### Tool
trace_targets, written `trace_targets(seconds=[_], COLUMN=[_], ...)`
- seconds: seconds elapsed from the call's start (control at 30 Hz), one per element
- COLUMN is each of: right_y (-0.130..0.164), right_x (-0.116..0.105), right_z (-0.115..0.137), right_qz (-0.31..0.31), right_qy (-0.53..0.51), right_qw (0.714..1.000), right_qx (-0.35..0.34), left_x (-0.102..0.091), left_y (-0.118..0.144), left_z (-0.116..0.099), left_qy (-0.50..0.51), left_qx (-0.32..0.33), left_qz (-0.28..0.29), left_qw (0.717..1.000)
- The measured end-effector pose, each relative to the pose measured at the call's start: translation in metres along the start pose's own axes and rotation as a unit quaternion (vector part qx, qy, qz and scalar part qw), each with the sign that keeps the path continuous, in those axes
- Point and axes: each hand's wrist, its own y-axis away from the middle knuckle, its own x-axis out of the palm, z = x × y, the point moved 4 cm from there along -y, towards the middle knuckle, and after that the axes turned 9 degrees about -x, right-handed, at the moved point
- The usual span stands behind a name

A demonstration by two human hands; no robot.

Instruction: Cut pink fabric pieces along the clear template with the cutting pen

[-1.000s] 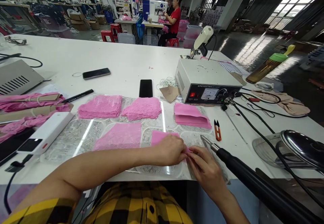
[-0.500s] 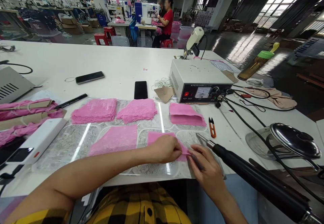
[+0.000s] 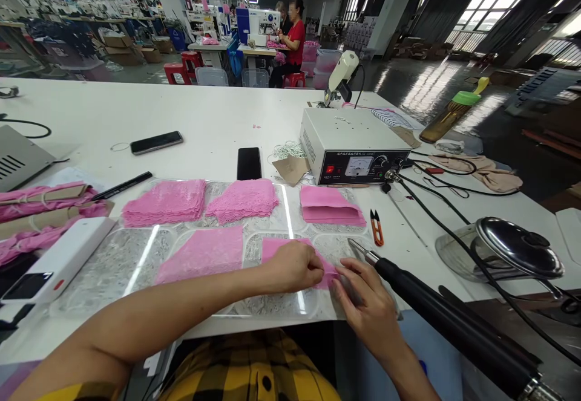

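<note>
My left hand and my right hand meet at the near right corner of a small pink fabric piece and pinch it between fingertips on the clear mat. A pink lace piece lies flat just left of it. Behind are two pink lace stacks and a folded pink fabric stack. A black-handled tool lies right of my right hand, its metal tip pointing toward the mat.
Orange snips, a white control box, two phones, a pen, a white device, pink lace bundles, cables and a lidded bowl sit on the white table. People work at a sewing machine far behind.
The view has shifted slightly upward and left. Both hands stay pinched on the pink piece's corner, fingers working it a little.
</note>
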Motion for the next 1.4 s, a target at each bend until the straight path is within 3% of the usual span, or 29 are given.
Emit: trace_targets(seconds=[0.13, 0.27, 0.37, 0.53, 0.67, 0.8, 0.9, 1.0, 1.4], right_y=[-0.003, -0.001, 0.0, -0.025, -0.067, -0.1, -0.113, -0.116, -0.114], right_x=[0.001, 0.006, 0.007, 0.012, 0.048, 0.103, 0.127, 0.137, 0.13], right_z=[0.002, 0.004, 0.002, 0.009, 0.019, 0.027, 0.035, 0.042, 0.053], right_qz=[-0.019, 0.037, 0.063, 0.044, 0.107, 0.283, 0.333, 0.353, 0.399], right_qy=[0.005, -0.015, -0.017, -0.061, -0.113, -0.166, -0.164, -0.153, -0.143], right_qw=[1.0, 0.999, 0.996, 0.992, 0.988, 0.943, 0.927, 0.922, 0.906], right_qx=[0.019, -0.023, -0.058, -0.099, -0.025, 0.061, 0.057, 0.04, -0.015], left_x=[-0.008, -0.029, -0.05, -0.077, -0.082, -0.079, -0.075, -0.071, -0.07], left_y=[0.002, 0.011, 0.026, 0.067, 0.099, 0.123, 0.134, 0.14, 0.152], left_z=[0.0, 0.01, 0.028, 0.062, 0.081, 0.094, 0.1, 0.105, 0.114], left_qy=[0.072, 0.179, 0.28, 0.429, 0.506, 0.547, 0.559, 0.562, 0.524], left_qx=[-0.025, -0.085, -0.138, -0.182, -0.176, -0.156, -0.137, -0.119, -0.099], left_qz=[-0.027, -0.082, -0.124, -0.203, -0.237, -0.255, -0.262, -0.261, -0.254], left_qw=[0.997, 0.977, 0.942, 0.861, 0.81, 0.782, 0.775, 0.775, 0.807])
